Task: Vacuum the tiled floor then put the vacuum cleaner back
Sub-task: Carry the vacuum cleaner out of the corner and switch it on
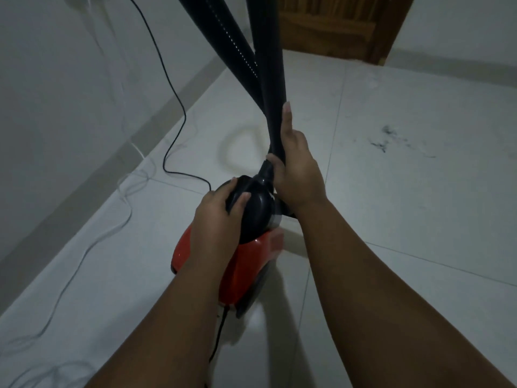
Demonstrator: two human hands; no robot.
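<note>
From the head view, the vacuum cleaner (246,247) sits on the tiled floor (391,219) directly below and between the hands. Its long axis runs away from the person, with the hose (268,79) rising from its front end and out of the top of the frame. The left hand (215,219) is clamped over the black dome; the right hand (293,169), slightly farther forward, is closed around the hose base (probably seating or twisting the joint). The nozzle is cut off from view. Dark debris (389,138) lies well to the right, and a black cord (173,113) trails left.

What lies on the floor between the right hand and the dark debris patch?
Head view: only bare pale tile between the right hand and the dark debris patch.
</note>
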